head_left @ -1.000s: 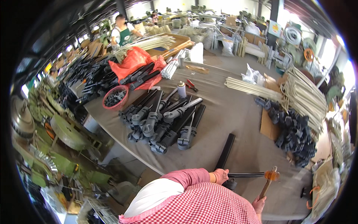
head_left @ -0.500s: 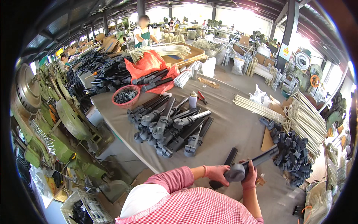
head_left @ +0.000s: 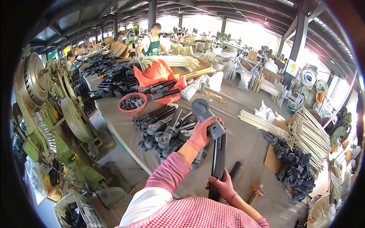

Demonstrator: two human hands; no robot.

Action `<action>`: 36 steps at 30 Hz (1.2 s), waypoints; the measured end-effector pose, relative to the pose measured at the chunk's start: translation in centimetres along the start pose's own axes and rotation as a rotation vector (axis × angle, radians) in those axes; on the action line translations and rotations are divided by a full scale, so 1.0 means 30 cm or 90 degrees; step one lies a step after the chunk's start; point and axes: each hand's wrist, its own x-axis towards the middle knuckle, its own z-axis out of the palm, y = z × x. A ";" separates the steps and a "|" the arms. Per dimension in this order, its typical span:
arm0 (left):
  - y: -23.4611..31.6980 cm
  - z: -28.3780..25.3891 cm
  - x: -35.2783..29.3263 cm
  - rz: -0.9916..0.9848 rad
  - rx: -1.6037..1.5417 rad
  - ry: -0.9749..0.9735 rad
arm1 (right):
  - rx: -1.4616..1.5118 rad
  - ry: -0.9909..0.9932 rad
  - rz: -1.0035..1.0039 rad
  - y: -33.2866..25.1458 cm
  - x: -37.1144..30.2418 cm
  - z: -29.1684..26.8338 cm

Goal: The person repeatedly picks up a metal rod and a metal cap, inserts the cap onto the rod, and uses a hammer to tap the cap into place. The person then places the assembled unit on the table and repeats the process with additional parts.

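Both my hands wear pink gloves. My left hand is wrapped round a dark grey plastic fitting with a round cap, at the upper end of a long black tube. Lower down, my right hand grips that tube, which stands nearly upright over the table. Just beyond my left arm lies a pile of black tubes with similar fittings. A second black tube rests on the table beside my right hand.
A hammer-like tool lies right of my right hand. Loose dark fittings and pale bent rods are heaped at the right. A red basket of small parts stands at the far left. Green machines line the left; a person stands beyond the table.
The tube has swung from pointing right to nearly upright, fitting end raised. My left hand has moved up and away onto the fitting; my right hand has shifted left and nearer along the tube.
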 end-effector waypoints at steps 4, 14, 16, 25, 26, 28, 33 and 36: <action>0.026 0.017 0.001 -0.098 -0.008 -0.070 | -0.012 -0.002 0.022 -0.010 -0.011 0.019; 0.118 0.043 0.028 -0.225 0.196 -0.177 | -0.071 -0.033 0.038 -0.013 -0.021 0.037; 0.122 -0.008 0.006 -0.252 0.163 -0.094 | -0.068 -0.026 0.071 -0.011 -0.012 0.038; 0.818 -0.160 0.289 0.167 0.308 0.233 | -0.150 -0.061 0.122 -0.013 0.109 0.077; 0.910 -0.179 0.317 0.222 0.340 0.266 | -0.112 -0.073 0.138 -0.006 0.121 0.089; 1.034 -0.236 0.350 0.206 0.375 0.249 | -0.121 -0.058 0.137 0.009 0.151 0.107; 1.084 -0.415 0.431 0.075 0.362 0.248 | -0.087 -0.052 0.117 0.078 0.280 0.152; 1.136 -0.475 0.507 0.118 0.436 0.295 | -0.060 -0.023 0.084 0.118 0.348 0.188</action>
